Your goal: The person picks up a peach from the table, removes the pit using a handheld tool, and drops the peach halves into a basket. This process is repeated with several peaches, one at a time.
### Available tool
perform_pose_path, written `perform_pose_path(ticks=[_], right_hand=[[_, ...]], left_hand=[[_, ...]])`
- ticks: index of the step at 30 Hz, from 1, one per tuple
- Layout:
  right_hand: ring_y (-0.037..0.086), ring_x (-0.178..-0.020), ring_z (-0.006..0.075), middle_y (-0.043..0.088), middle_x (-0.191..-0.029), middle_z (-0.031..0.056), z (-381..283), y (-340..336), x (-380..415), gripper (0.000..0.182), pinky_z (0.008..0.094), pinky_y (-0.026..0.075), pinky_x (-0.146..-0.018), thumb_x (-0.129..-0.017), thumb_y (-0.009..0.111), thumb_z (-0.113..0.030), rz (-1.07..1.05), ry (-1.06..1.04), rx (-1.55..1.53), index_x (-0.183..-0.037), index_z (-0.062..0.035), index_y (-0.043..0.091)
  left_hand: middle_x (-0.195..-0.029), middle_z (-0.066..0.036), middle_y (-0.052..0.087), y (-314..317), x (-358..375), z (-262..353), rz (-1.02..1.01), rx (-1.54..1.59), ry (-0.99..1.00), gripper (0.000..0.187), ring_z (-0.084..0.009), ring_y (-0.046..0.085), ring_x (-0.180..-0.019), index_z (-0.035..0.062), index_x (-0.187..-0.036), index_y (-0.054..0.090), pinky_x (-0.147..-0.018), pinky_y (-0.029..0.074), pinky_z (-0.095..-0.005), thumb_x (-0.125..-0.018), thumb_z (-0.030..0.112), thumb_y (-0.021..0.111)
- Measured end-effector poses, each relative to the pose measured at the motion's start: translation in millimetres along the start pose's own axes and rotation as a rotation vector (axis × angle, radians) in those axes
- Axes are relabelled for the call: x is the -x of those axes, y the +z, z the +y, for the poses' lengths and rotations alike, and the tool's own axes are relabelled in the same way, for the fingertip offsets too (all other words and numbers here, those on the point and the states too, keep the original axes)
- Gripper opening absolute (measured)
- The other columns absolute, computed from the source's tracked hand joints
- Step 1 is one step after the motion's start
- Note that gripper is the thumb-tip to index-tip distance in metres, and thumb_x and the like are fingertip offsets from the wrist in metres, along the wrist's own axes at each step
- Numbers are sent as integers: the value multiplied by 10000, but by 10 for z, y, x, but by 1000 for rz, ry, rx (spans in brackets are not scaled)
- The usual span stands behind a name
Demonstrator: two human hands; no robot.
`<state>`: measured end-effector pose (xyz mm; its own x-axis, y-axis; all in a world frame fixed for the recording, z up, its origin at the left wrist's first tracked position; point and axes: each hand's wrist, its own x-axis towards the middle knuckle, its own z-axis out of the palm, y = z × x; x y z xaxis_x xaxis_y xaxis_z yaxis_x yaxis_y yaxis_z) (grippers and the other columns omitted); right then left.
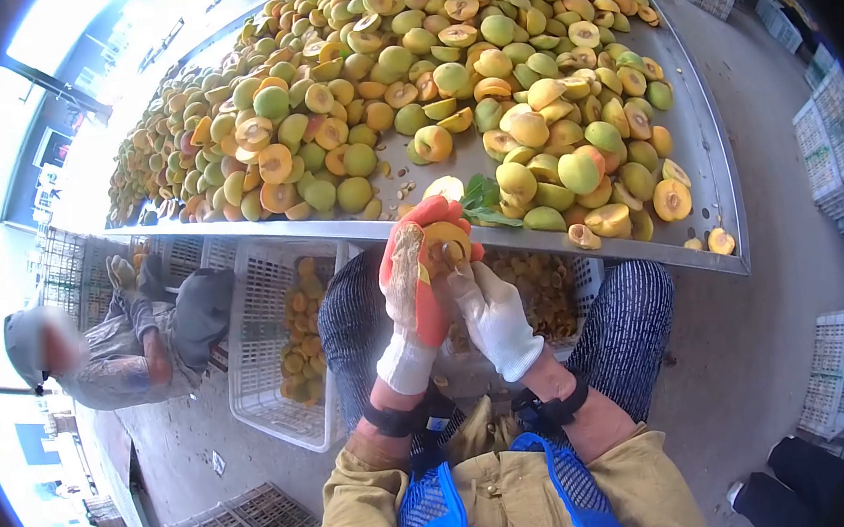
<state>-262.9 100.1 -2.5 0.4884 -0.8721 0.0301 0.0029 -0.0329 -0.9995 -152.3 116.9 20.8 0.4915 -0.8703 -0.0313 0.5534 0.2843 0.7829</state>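
Observation:
My left hand (406,280), in an orange-coated glove, is wrapped round a cut yellow peach half (447,242). The peach's cut face is turned toward my right hand (493,315), which wears a white glove. Its fingers are closed at the middle of the fruit; whatever they may grip is hidden. Both hands are just off the near edge of a metal table (677,251) heaped with peaches, many of them halved. Beyond my fingers, a green leaf sprig (483,198) and a peach half (445,188) lie by the table's edge.
Under the table edge, a white crate (253,364) at left holds peach halves; another crate (589,284) between my knees holds brownish pieces. A seated co-worker (133,349) is at far left. Stacked crates (832,152) stand at right, and someone's dark-clothed legs (788,487) show at lower right.

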Motion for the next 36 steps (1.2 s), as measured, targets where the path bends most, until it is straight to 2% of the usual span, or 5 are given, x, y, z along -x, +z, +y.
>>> perform_pose_path(ticks=[7, 19, 21, 29, 36], right_hand=[[621, -713, 160, 648, -786, 211, 97, 96, 3, 342, 352, 508, -649, -1069, 559, -303, 42, 41, 32, -1023, 31, 613], [691, -908, 436, 683, -964, 291, 333, 167, 27, 384, 441, 537, -742, -1094, 462, -292, -26, -47, 222, -1264, 24, 597], [635, -888, 528, 649, -868, 319, 266, 206, 20, 371, 506, 523, -693, -1083, 475, -352, 48, 12, 62, -1069, -4, 600], [689, -862, 203, 712, -1021, 151, 173, 36, 32, 377, 329, 547, -758, -1102, 404, -283, -199, 313, -164, -1252, 3, 598], [674, -820, 152, 703, -1019, 100, 234, 84, 53, 438, 316, 554, -706, -1113, 377, -359, -156, 306, -305, -1235, -16, 621]], left_hand=[[-1234, -137, 663, 68, 41, -19, 9, -122, 41, 437, -226, 646, -1039, 6, -1283, 631, -820, 591, -376, -1042, 368, 586], [-1074, -136, 683, -58, 38, -29, 7, -245, 45, 415, -232, 673, -833, -13, -1250, 647, -760, 565, -325, -1033, 338, 599], [-1028, -122, 693, -113, 16, -48, 8, -318, 47, 420, -217, 670, -826, -20, -1226, 665, -753, 562, -325, -1021, 345, 630], [-972, -15, 679, -80, -51, 24, -68, -687, 195, 297, -85, 603, -827, 24, -1154, 724, -733, 504, -239, -1030, 275, 623], [-1039, -21, 631, -82, -51, 49, -132, -765, 219, 288, -95, 587, -895, 29, -1148, 725, -763, 489, -246, -1038, 269, 610]])
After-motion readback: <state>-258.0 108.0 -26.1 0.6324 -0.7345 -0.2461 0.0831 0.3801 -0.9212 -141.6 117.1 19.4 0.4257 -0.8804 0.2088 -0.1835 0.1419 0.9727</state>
